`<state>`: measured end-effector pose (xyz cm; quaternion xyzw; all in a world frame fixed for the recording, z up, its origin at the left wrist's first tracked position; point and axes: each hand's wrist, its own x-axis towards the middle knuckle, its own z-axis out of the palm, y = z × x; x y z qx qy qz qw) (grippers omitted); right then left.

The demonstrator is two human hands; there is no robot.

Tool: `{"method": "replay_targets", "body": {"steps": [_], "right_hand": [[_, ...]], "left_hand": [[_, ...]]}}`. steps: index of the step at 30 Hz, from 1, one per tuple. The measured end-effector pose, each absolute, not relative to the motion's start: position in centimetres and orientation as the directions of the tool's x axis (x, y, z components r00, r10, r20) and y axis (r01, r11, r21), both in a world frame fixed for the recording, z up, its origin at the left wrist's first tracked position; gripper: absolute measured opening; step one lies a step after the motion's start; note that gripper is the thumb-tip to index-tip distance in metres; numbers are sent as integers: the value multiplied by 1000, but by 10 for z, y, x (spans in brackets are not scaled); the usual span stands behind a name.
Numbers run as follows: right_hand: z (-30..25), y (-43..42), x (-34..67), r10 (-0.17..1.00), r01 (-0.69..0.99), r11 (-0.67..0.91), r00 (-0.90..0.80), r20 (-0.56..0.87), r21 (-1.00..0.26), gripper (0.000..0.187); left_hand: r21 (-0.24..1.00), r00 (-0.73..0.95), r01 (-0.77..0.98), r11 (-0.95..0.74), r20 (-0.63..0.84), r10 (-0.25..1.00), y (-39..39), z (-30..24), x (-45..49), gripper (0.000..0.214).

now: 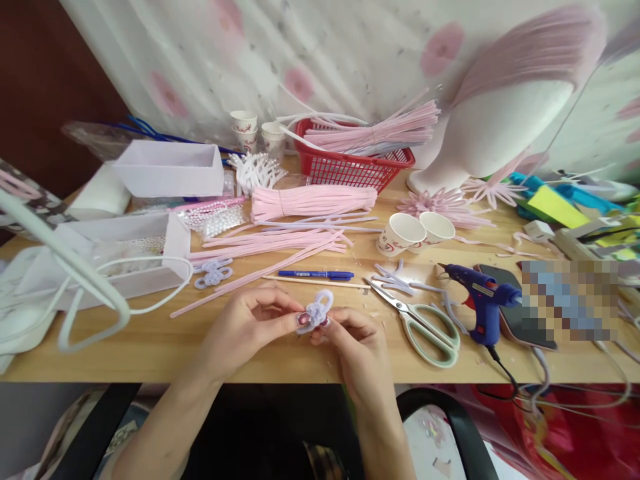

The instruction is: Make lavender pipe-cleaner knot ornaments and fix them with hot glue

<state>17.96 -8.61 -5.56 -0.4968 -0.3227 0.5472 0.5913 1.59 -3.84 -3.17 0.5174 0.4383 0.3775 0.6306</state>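
Observation:
Between my two hands is a small lavender pipe-cleaner flower (pixel 320 305) with a loop standing up from it. My left hand (pixel 250 323) pinches its left side between thumb and fingers. From the right, my right hand (pixel 356 337) grips it too, thumb pressed near its centre. Part of the flower is hidden behind the fingertips. A similar looped lavender pipe-cleaner piece (pixel 214 272) lies on the table to the left. Just beyond my hands are a blue marker (pixel 316 275) and a thin wooden stick (pixel 320 283). Scissors (pixel 425 327) with pale green handles lie to the right, blades apart.
A blue glue gun (pixel 483 293) rests beside a phone (pixel 540 333) at right. Paper cups (pixel 403 233), pink pipe-cleaner bundles (pixel 313 202), and a red basket (pixel 350 168) stand farther back. White boxes (pixel 173 168) and a white lamp arm (pixel 65 247) occupy the left; a mannequin head (pixel 495 127) stands behind.

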Motion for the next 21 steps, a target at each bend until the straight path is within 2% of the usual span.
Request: {"method": "replay_targets", "body": {"steps": [11,21], "right_hand": [[-60,-87,181,962,-378,-121,184,-203,-918,19],[-58,-88,185,975,-354,-130,124,-184,-926,14]], "left_hand": [[996,321,-32,89,-74,944,-37,-36,17,6],[991,389,74,111,-131,912,-27,-25,9,2]]}}
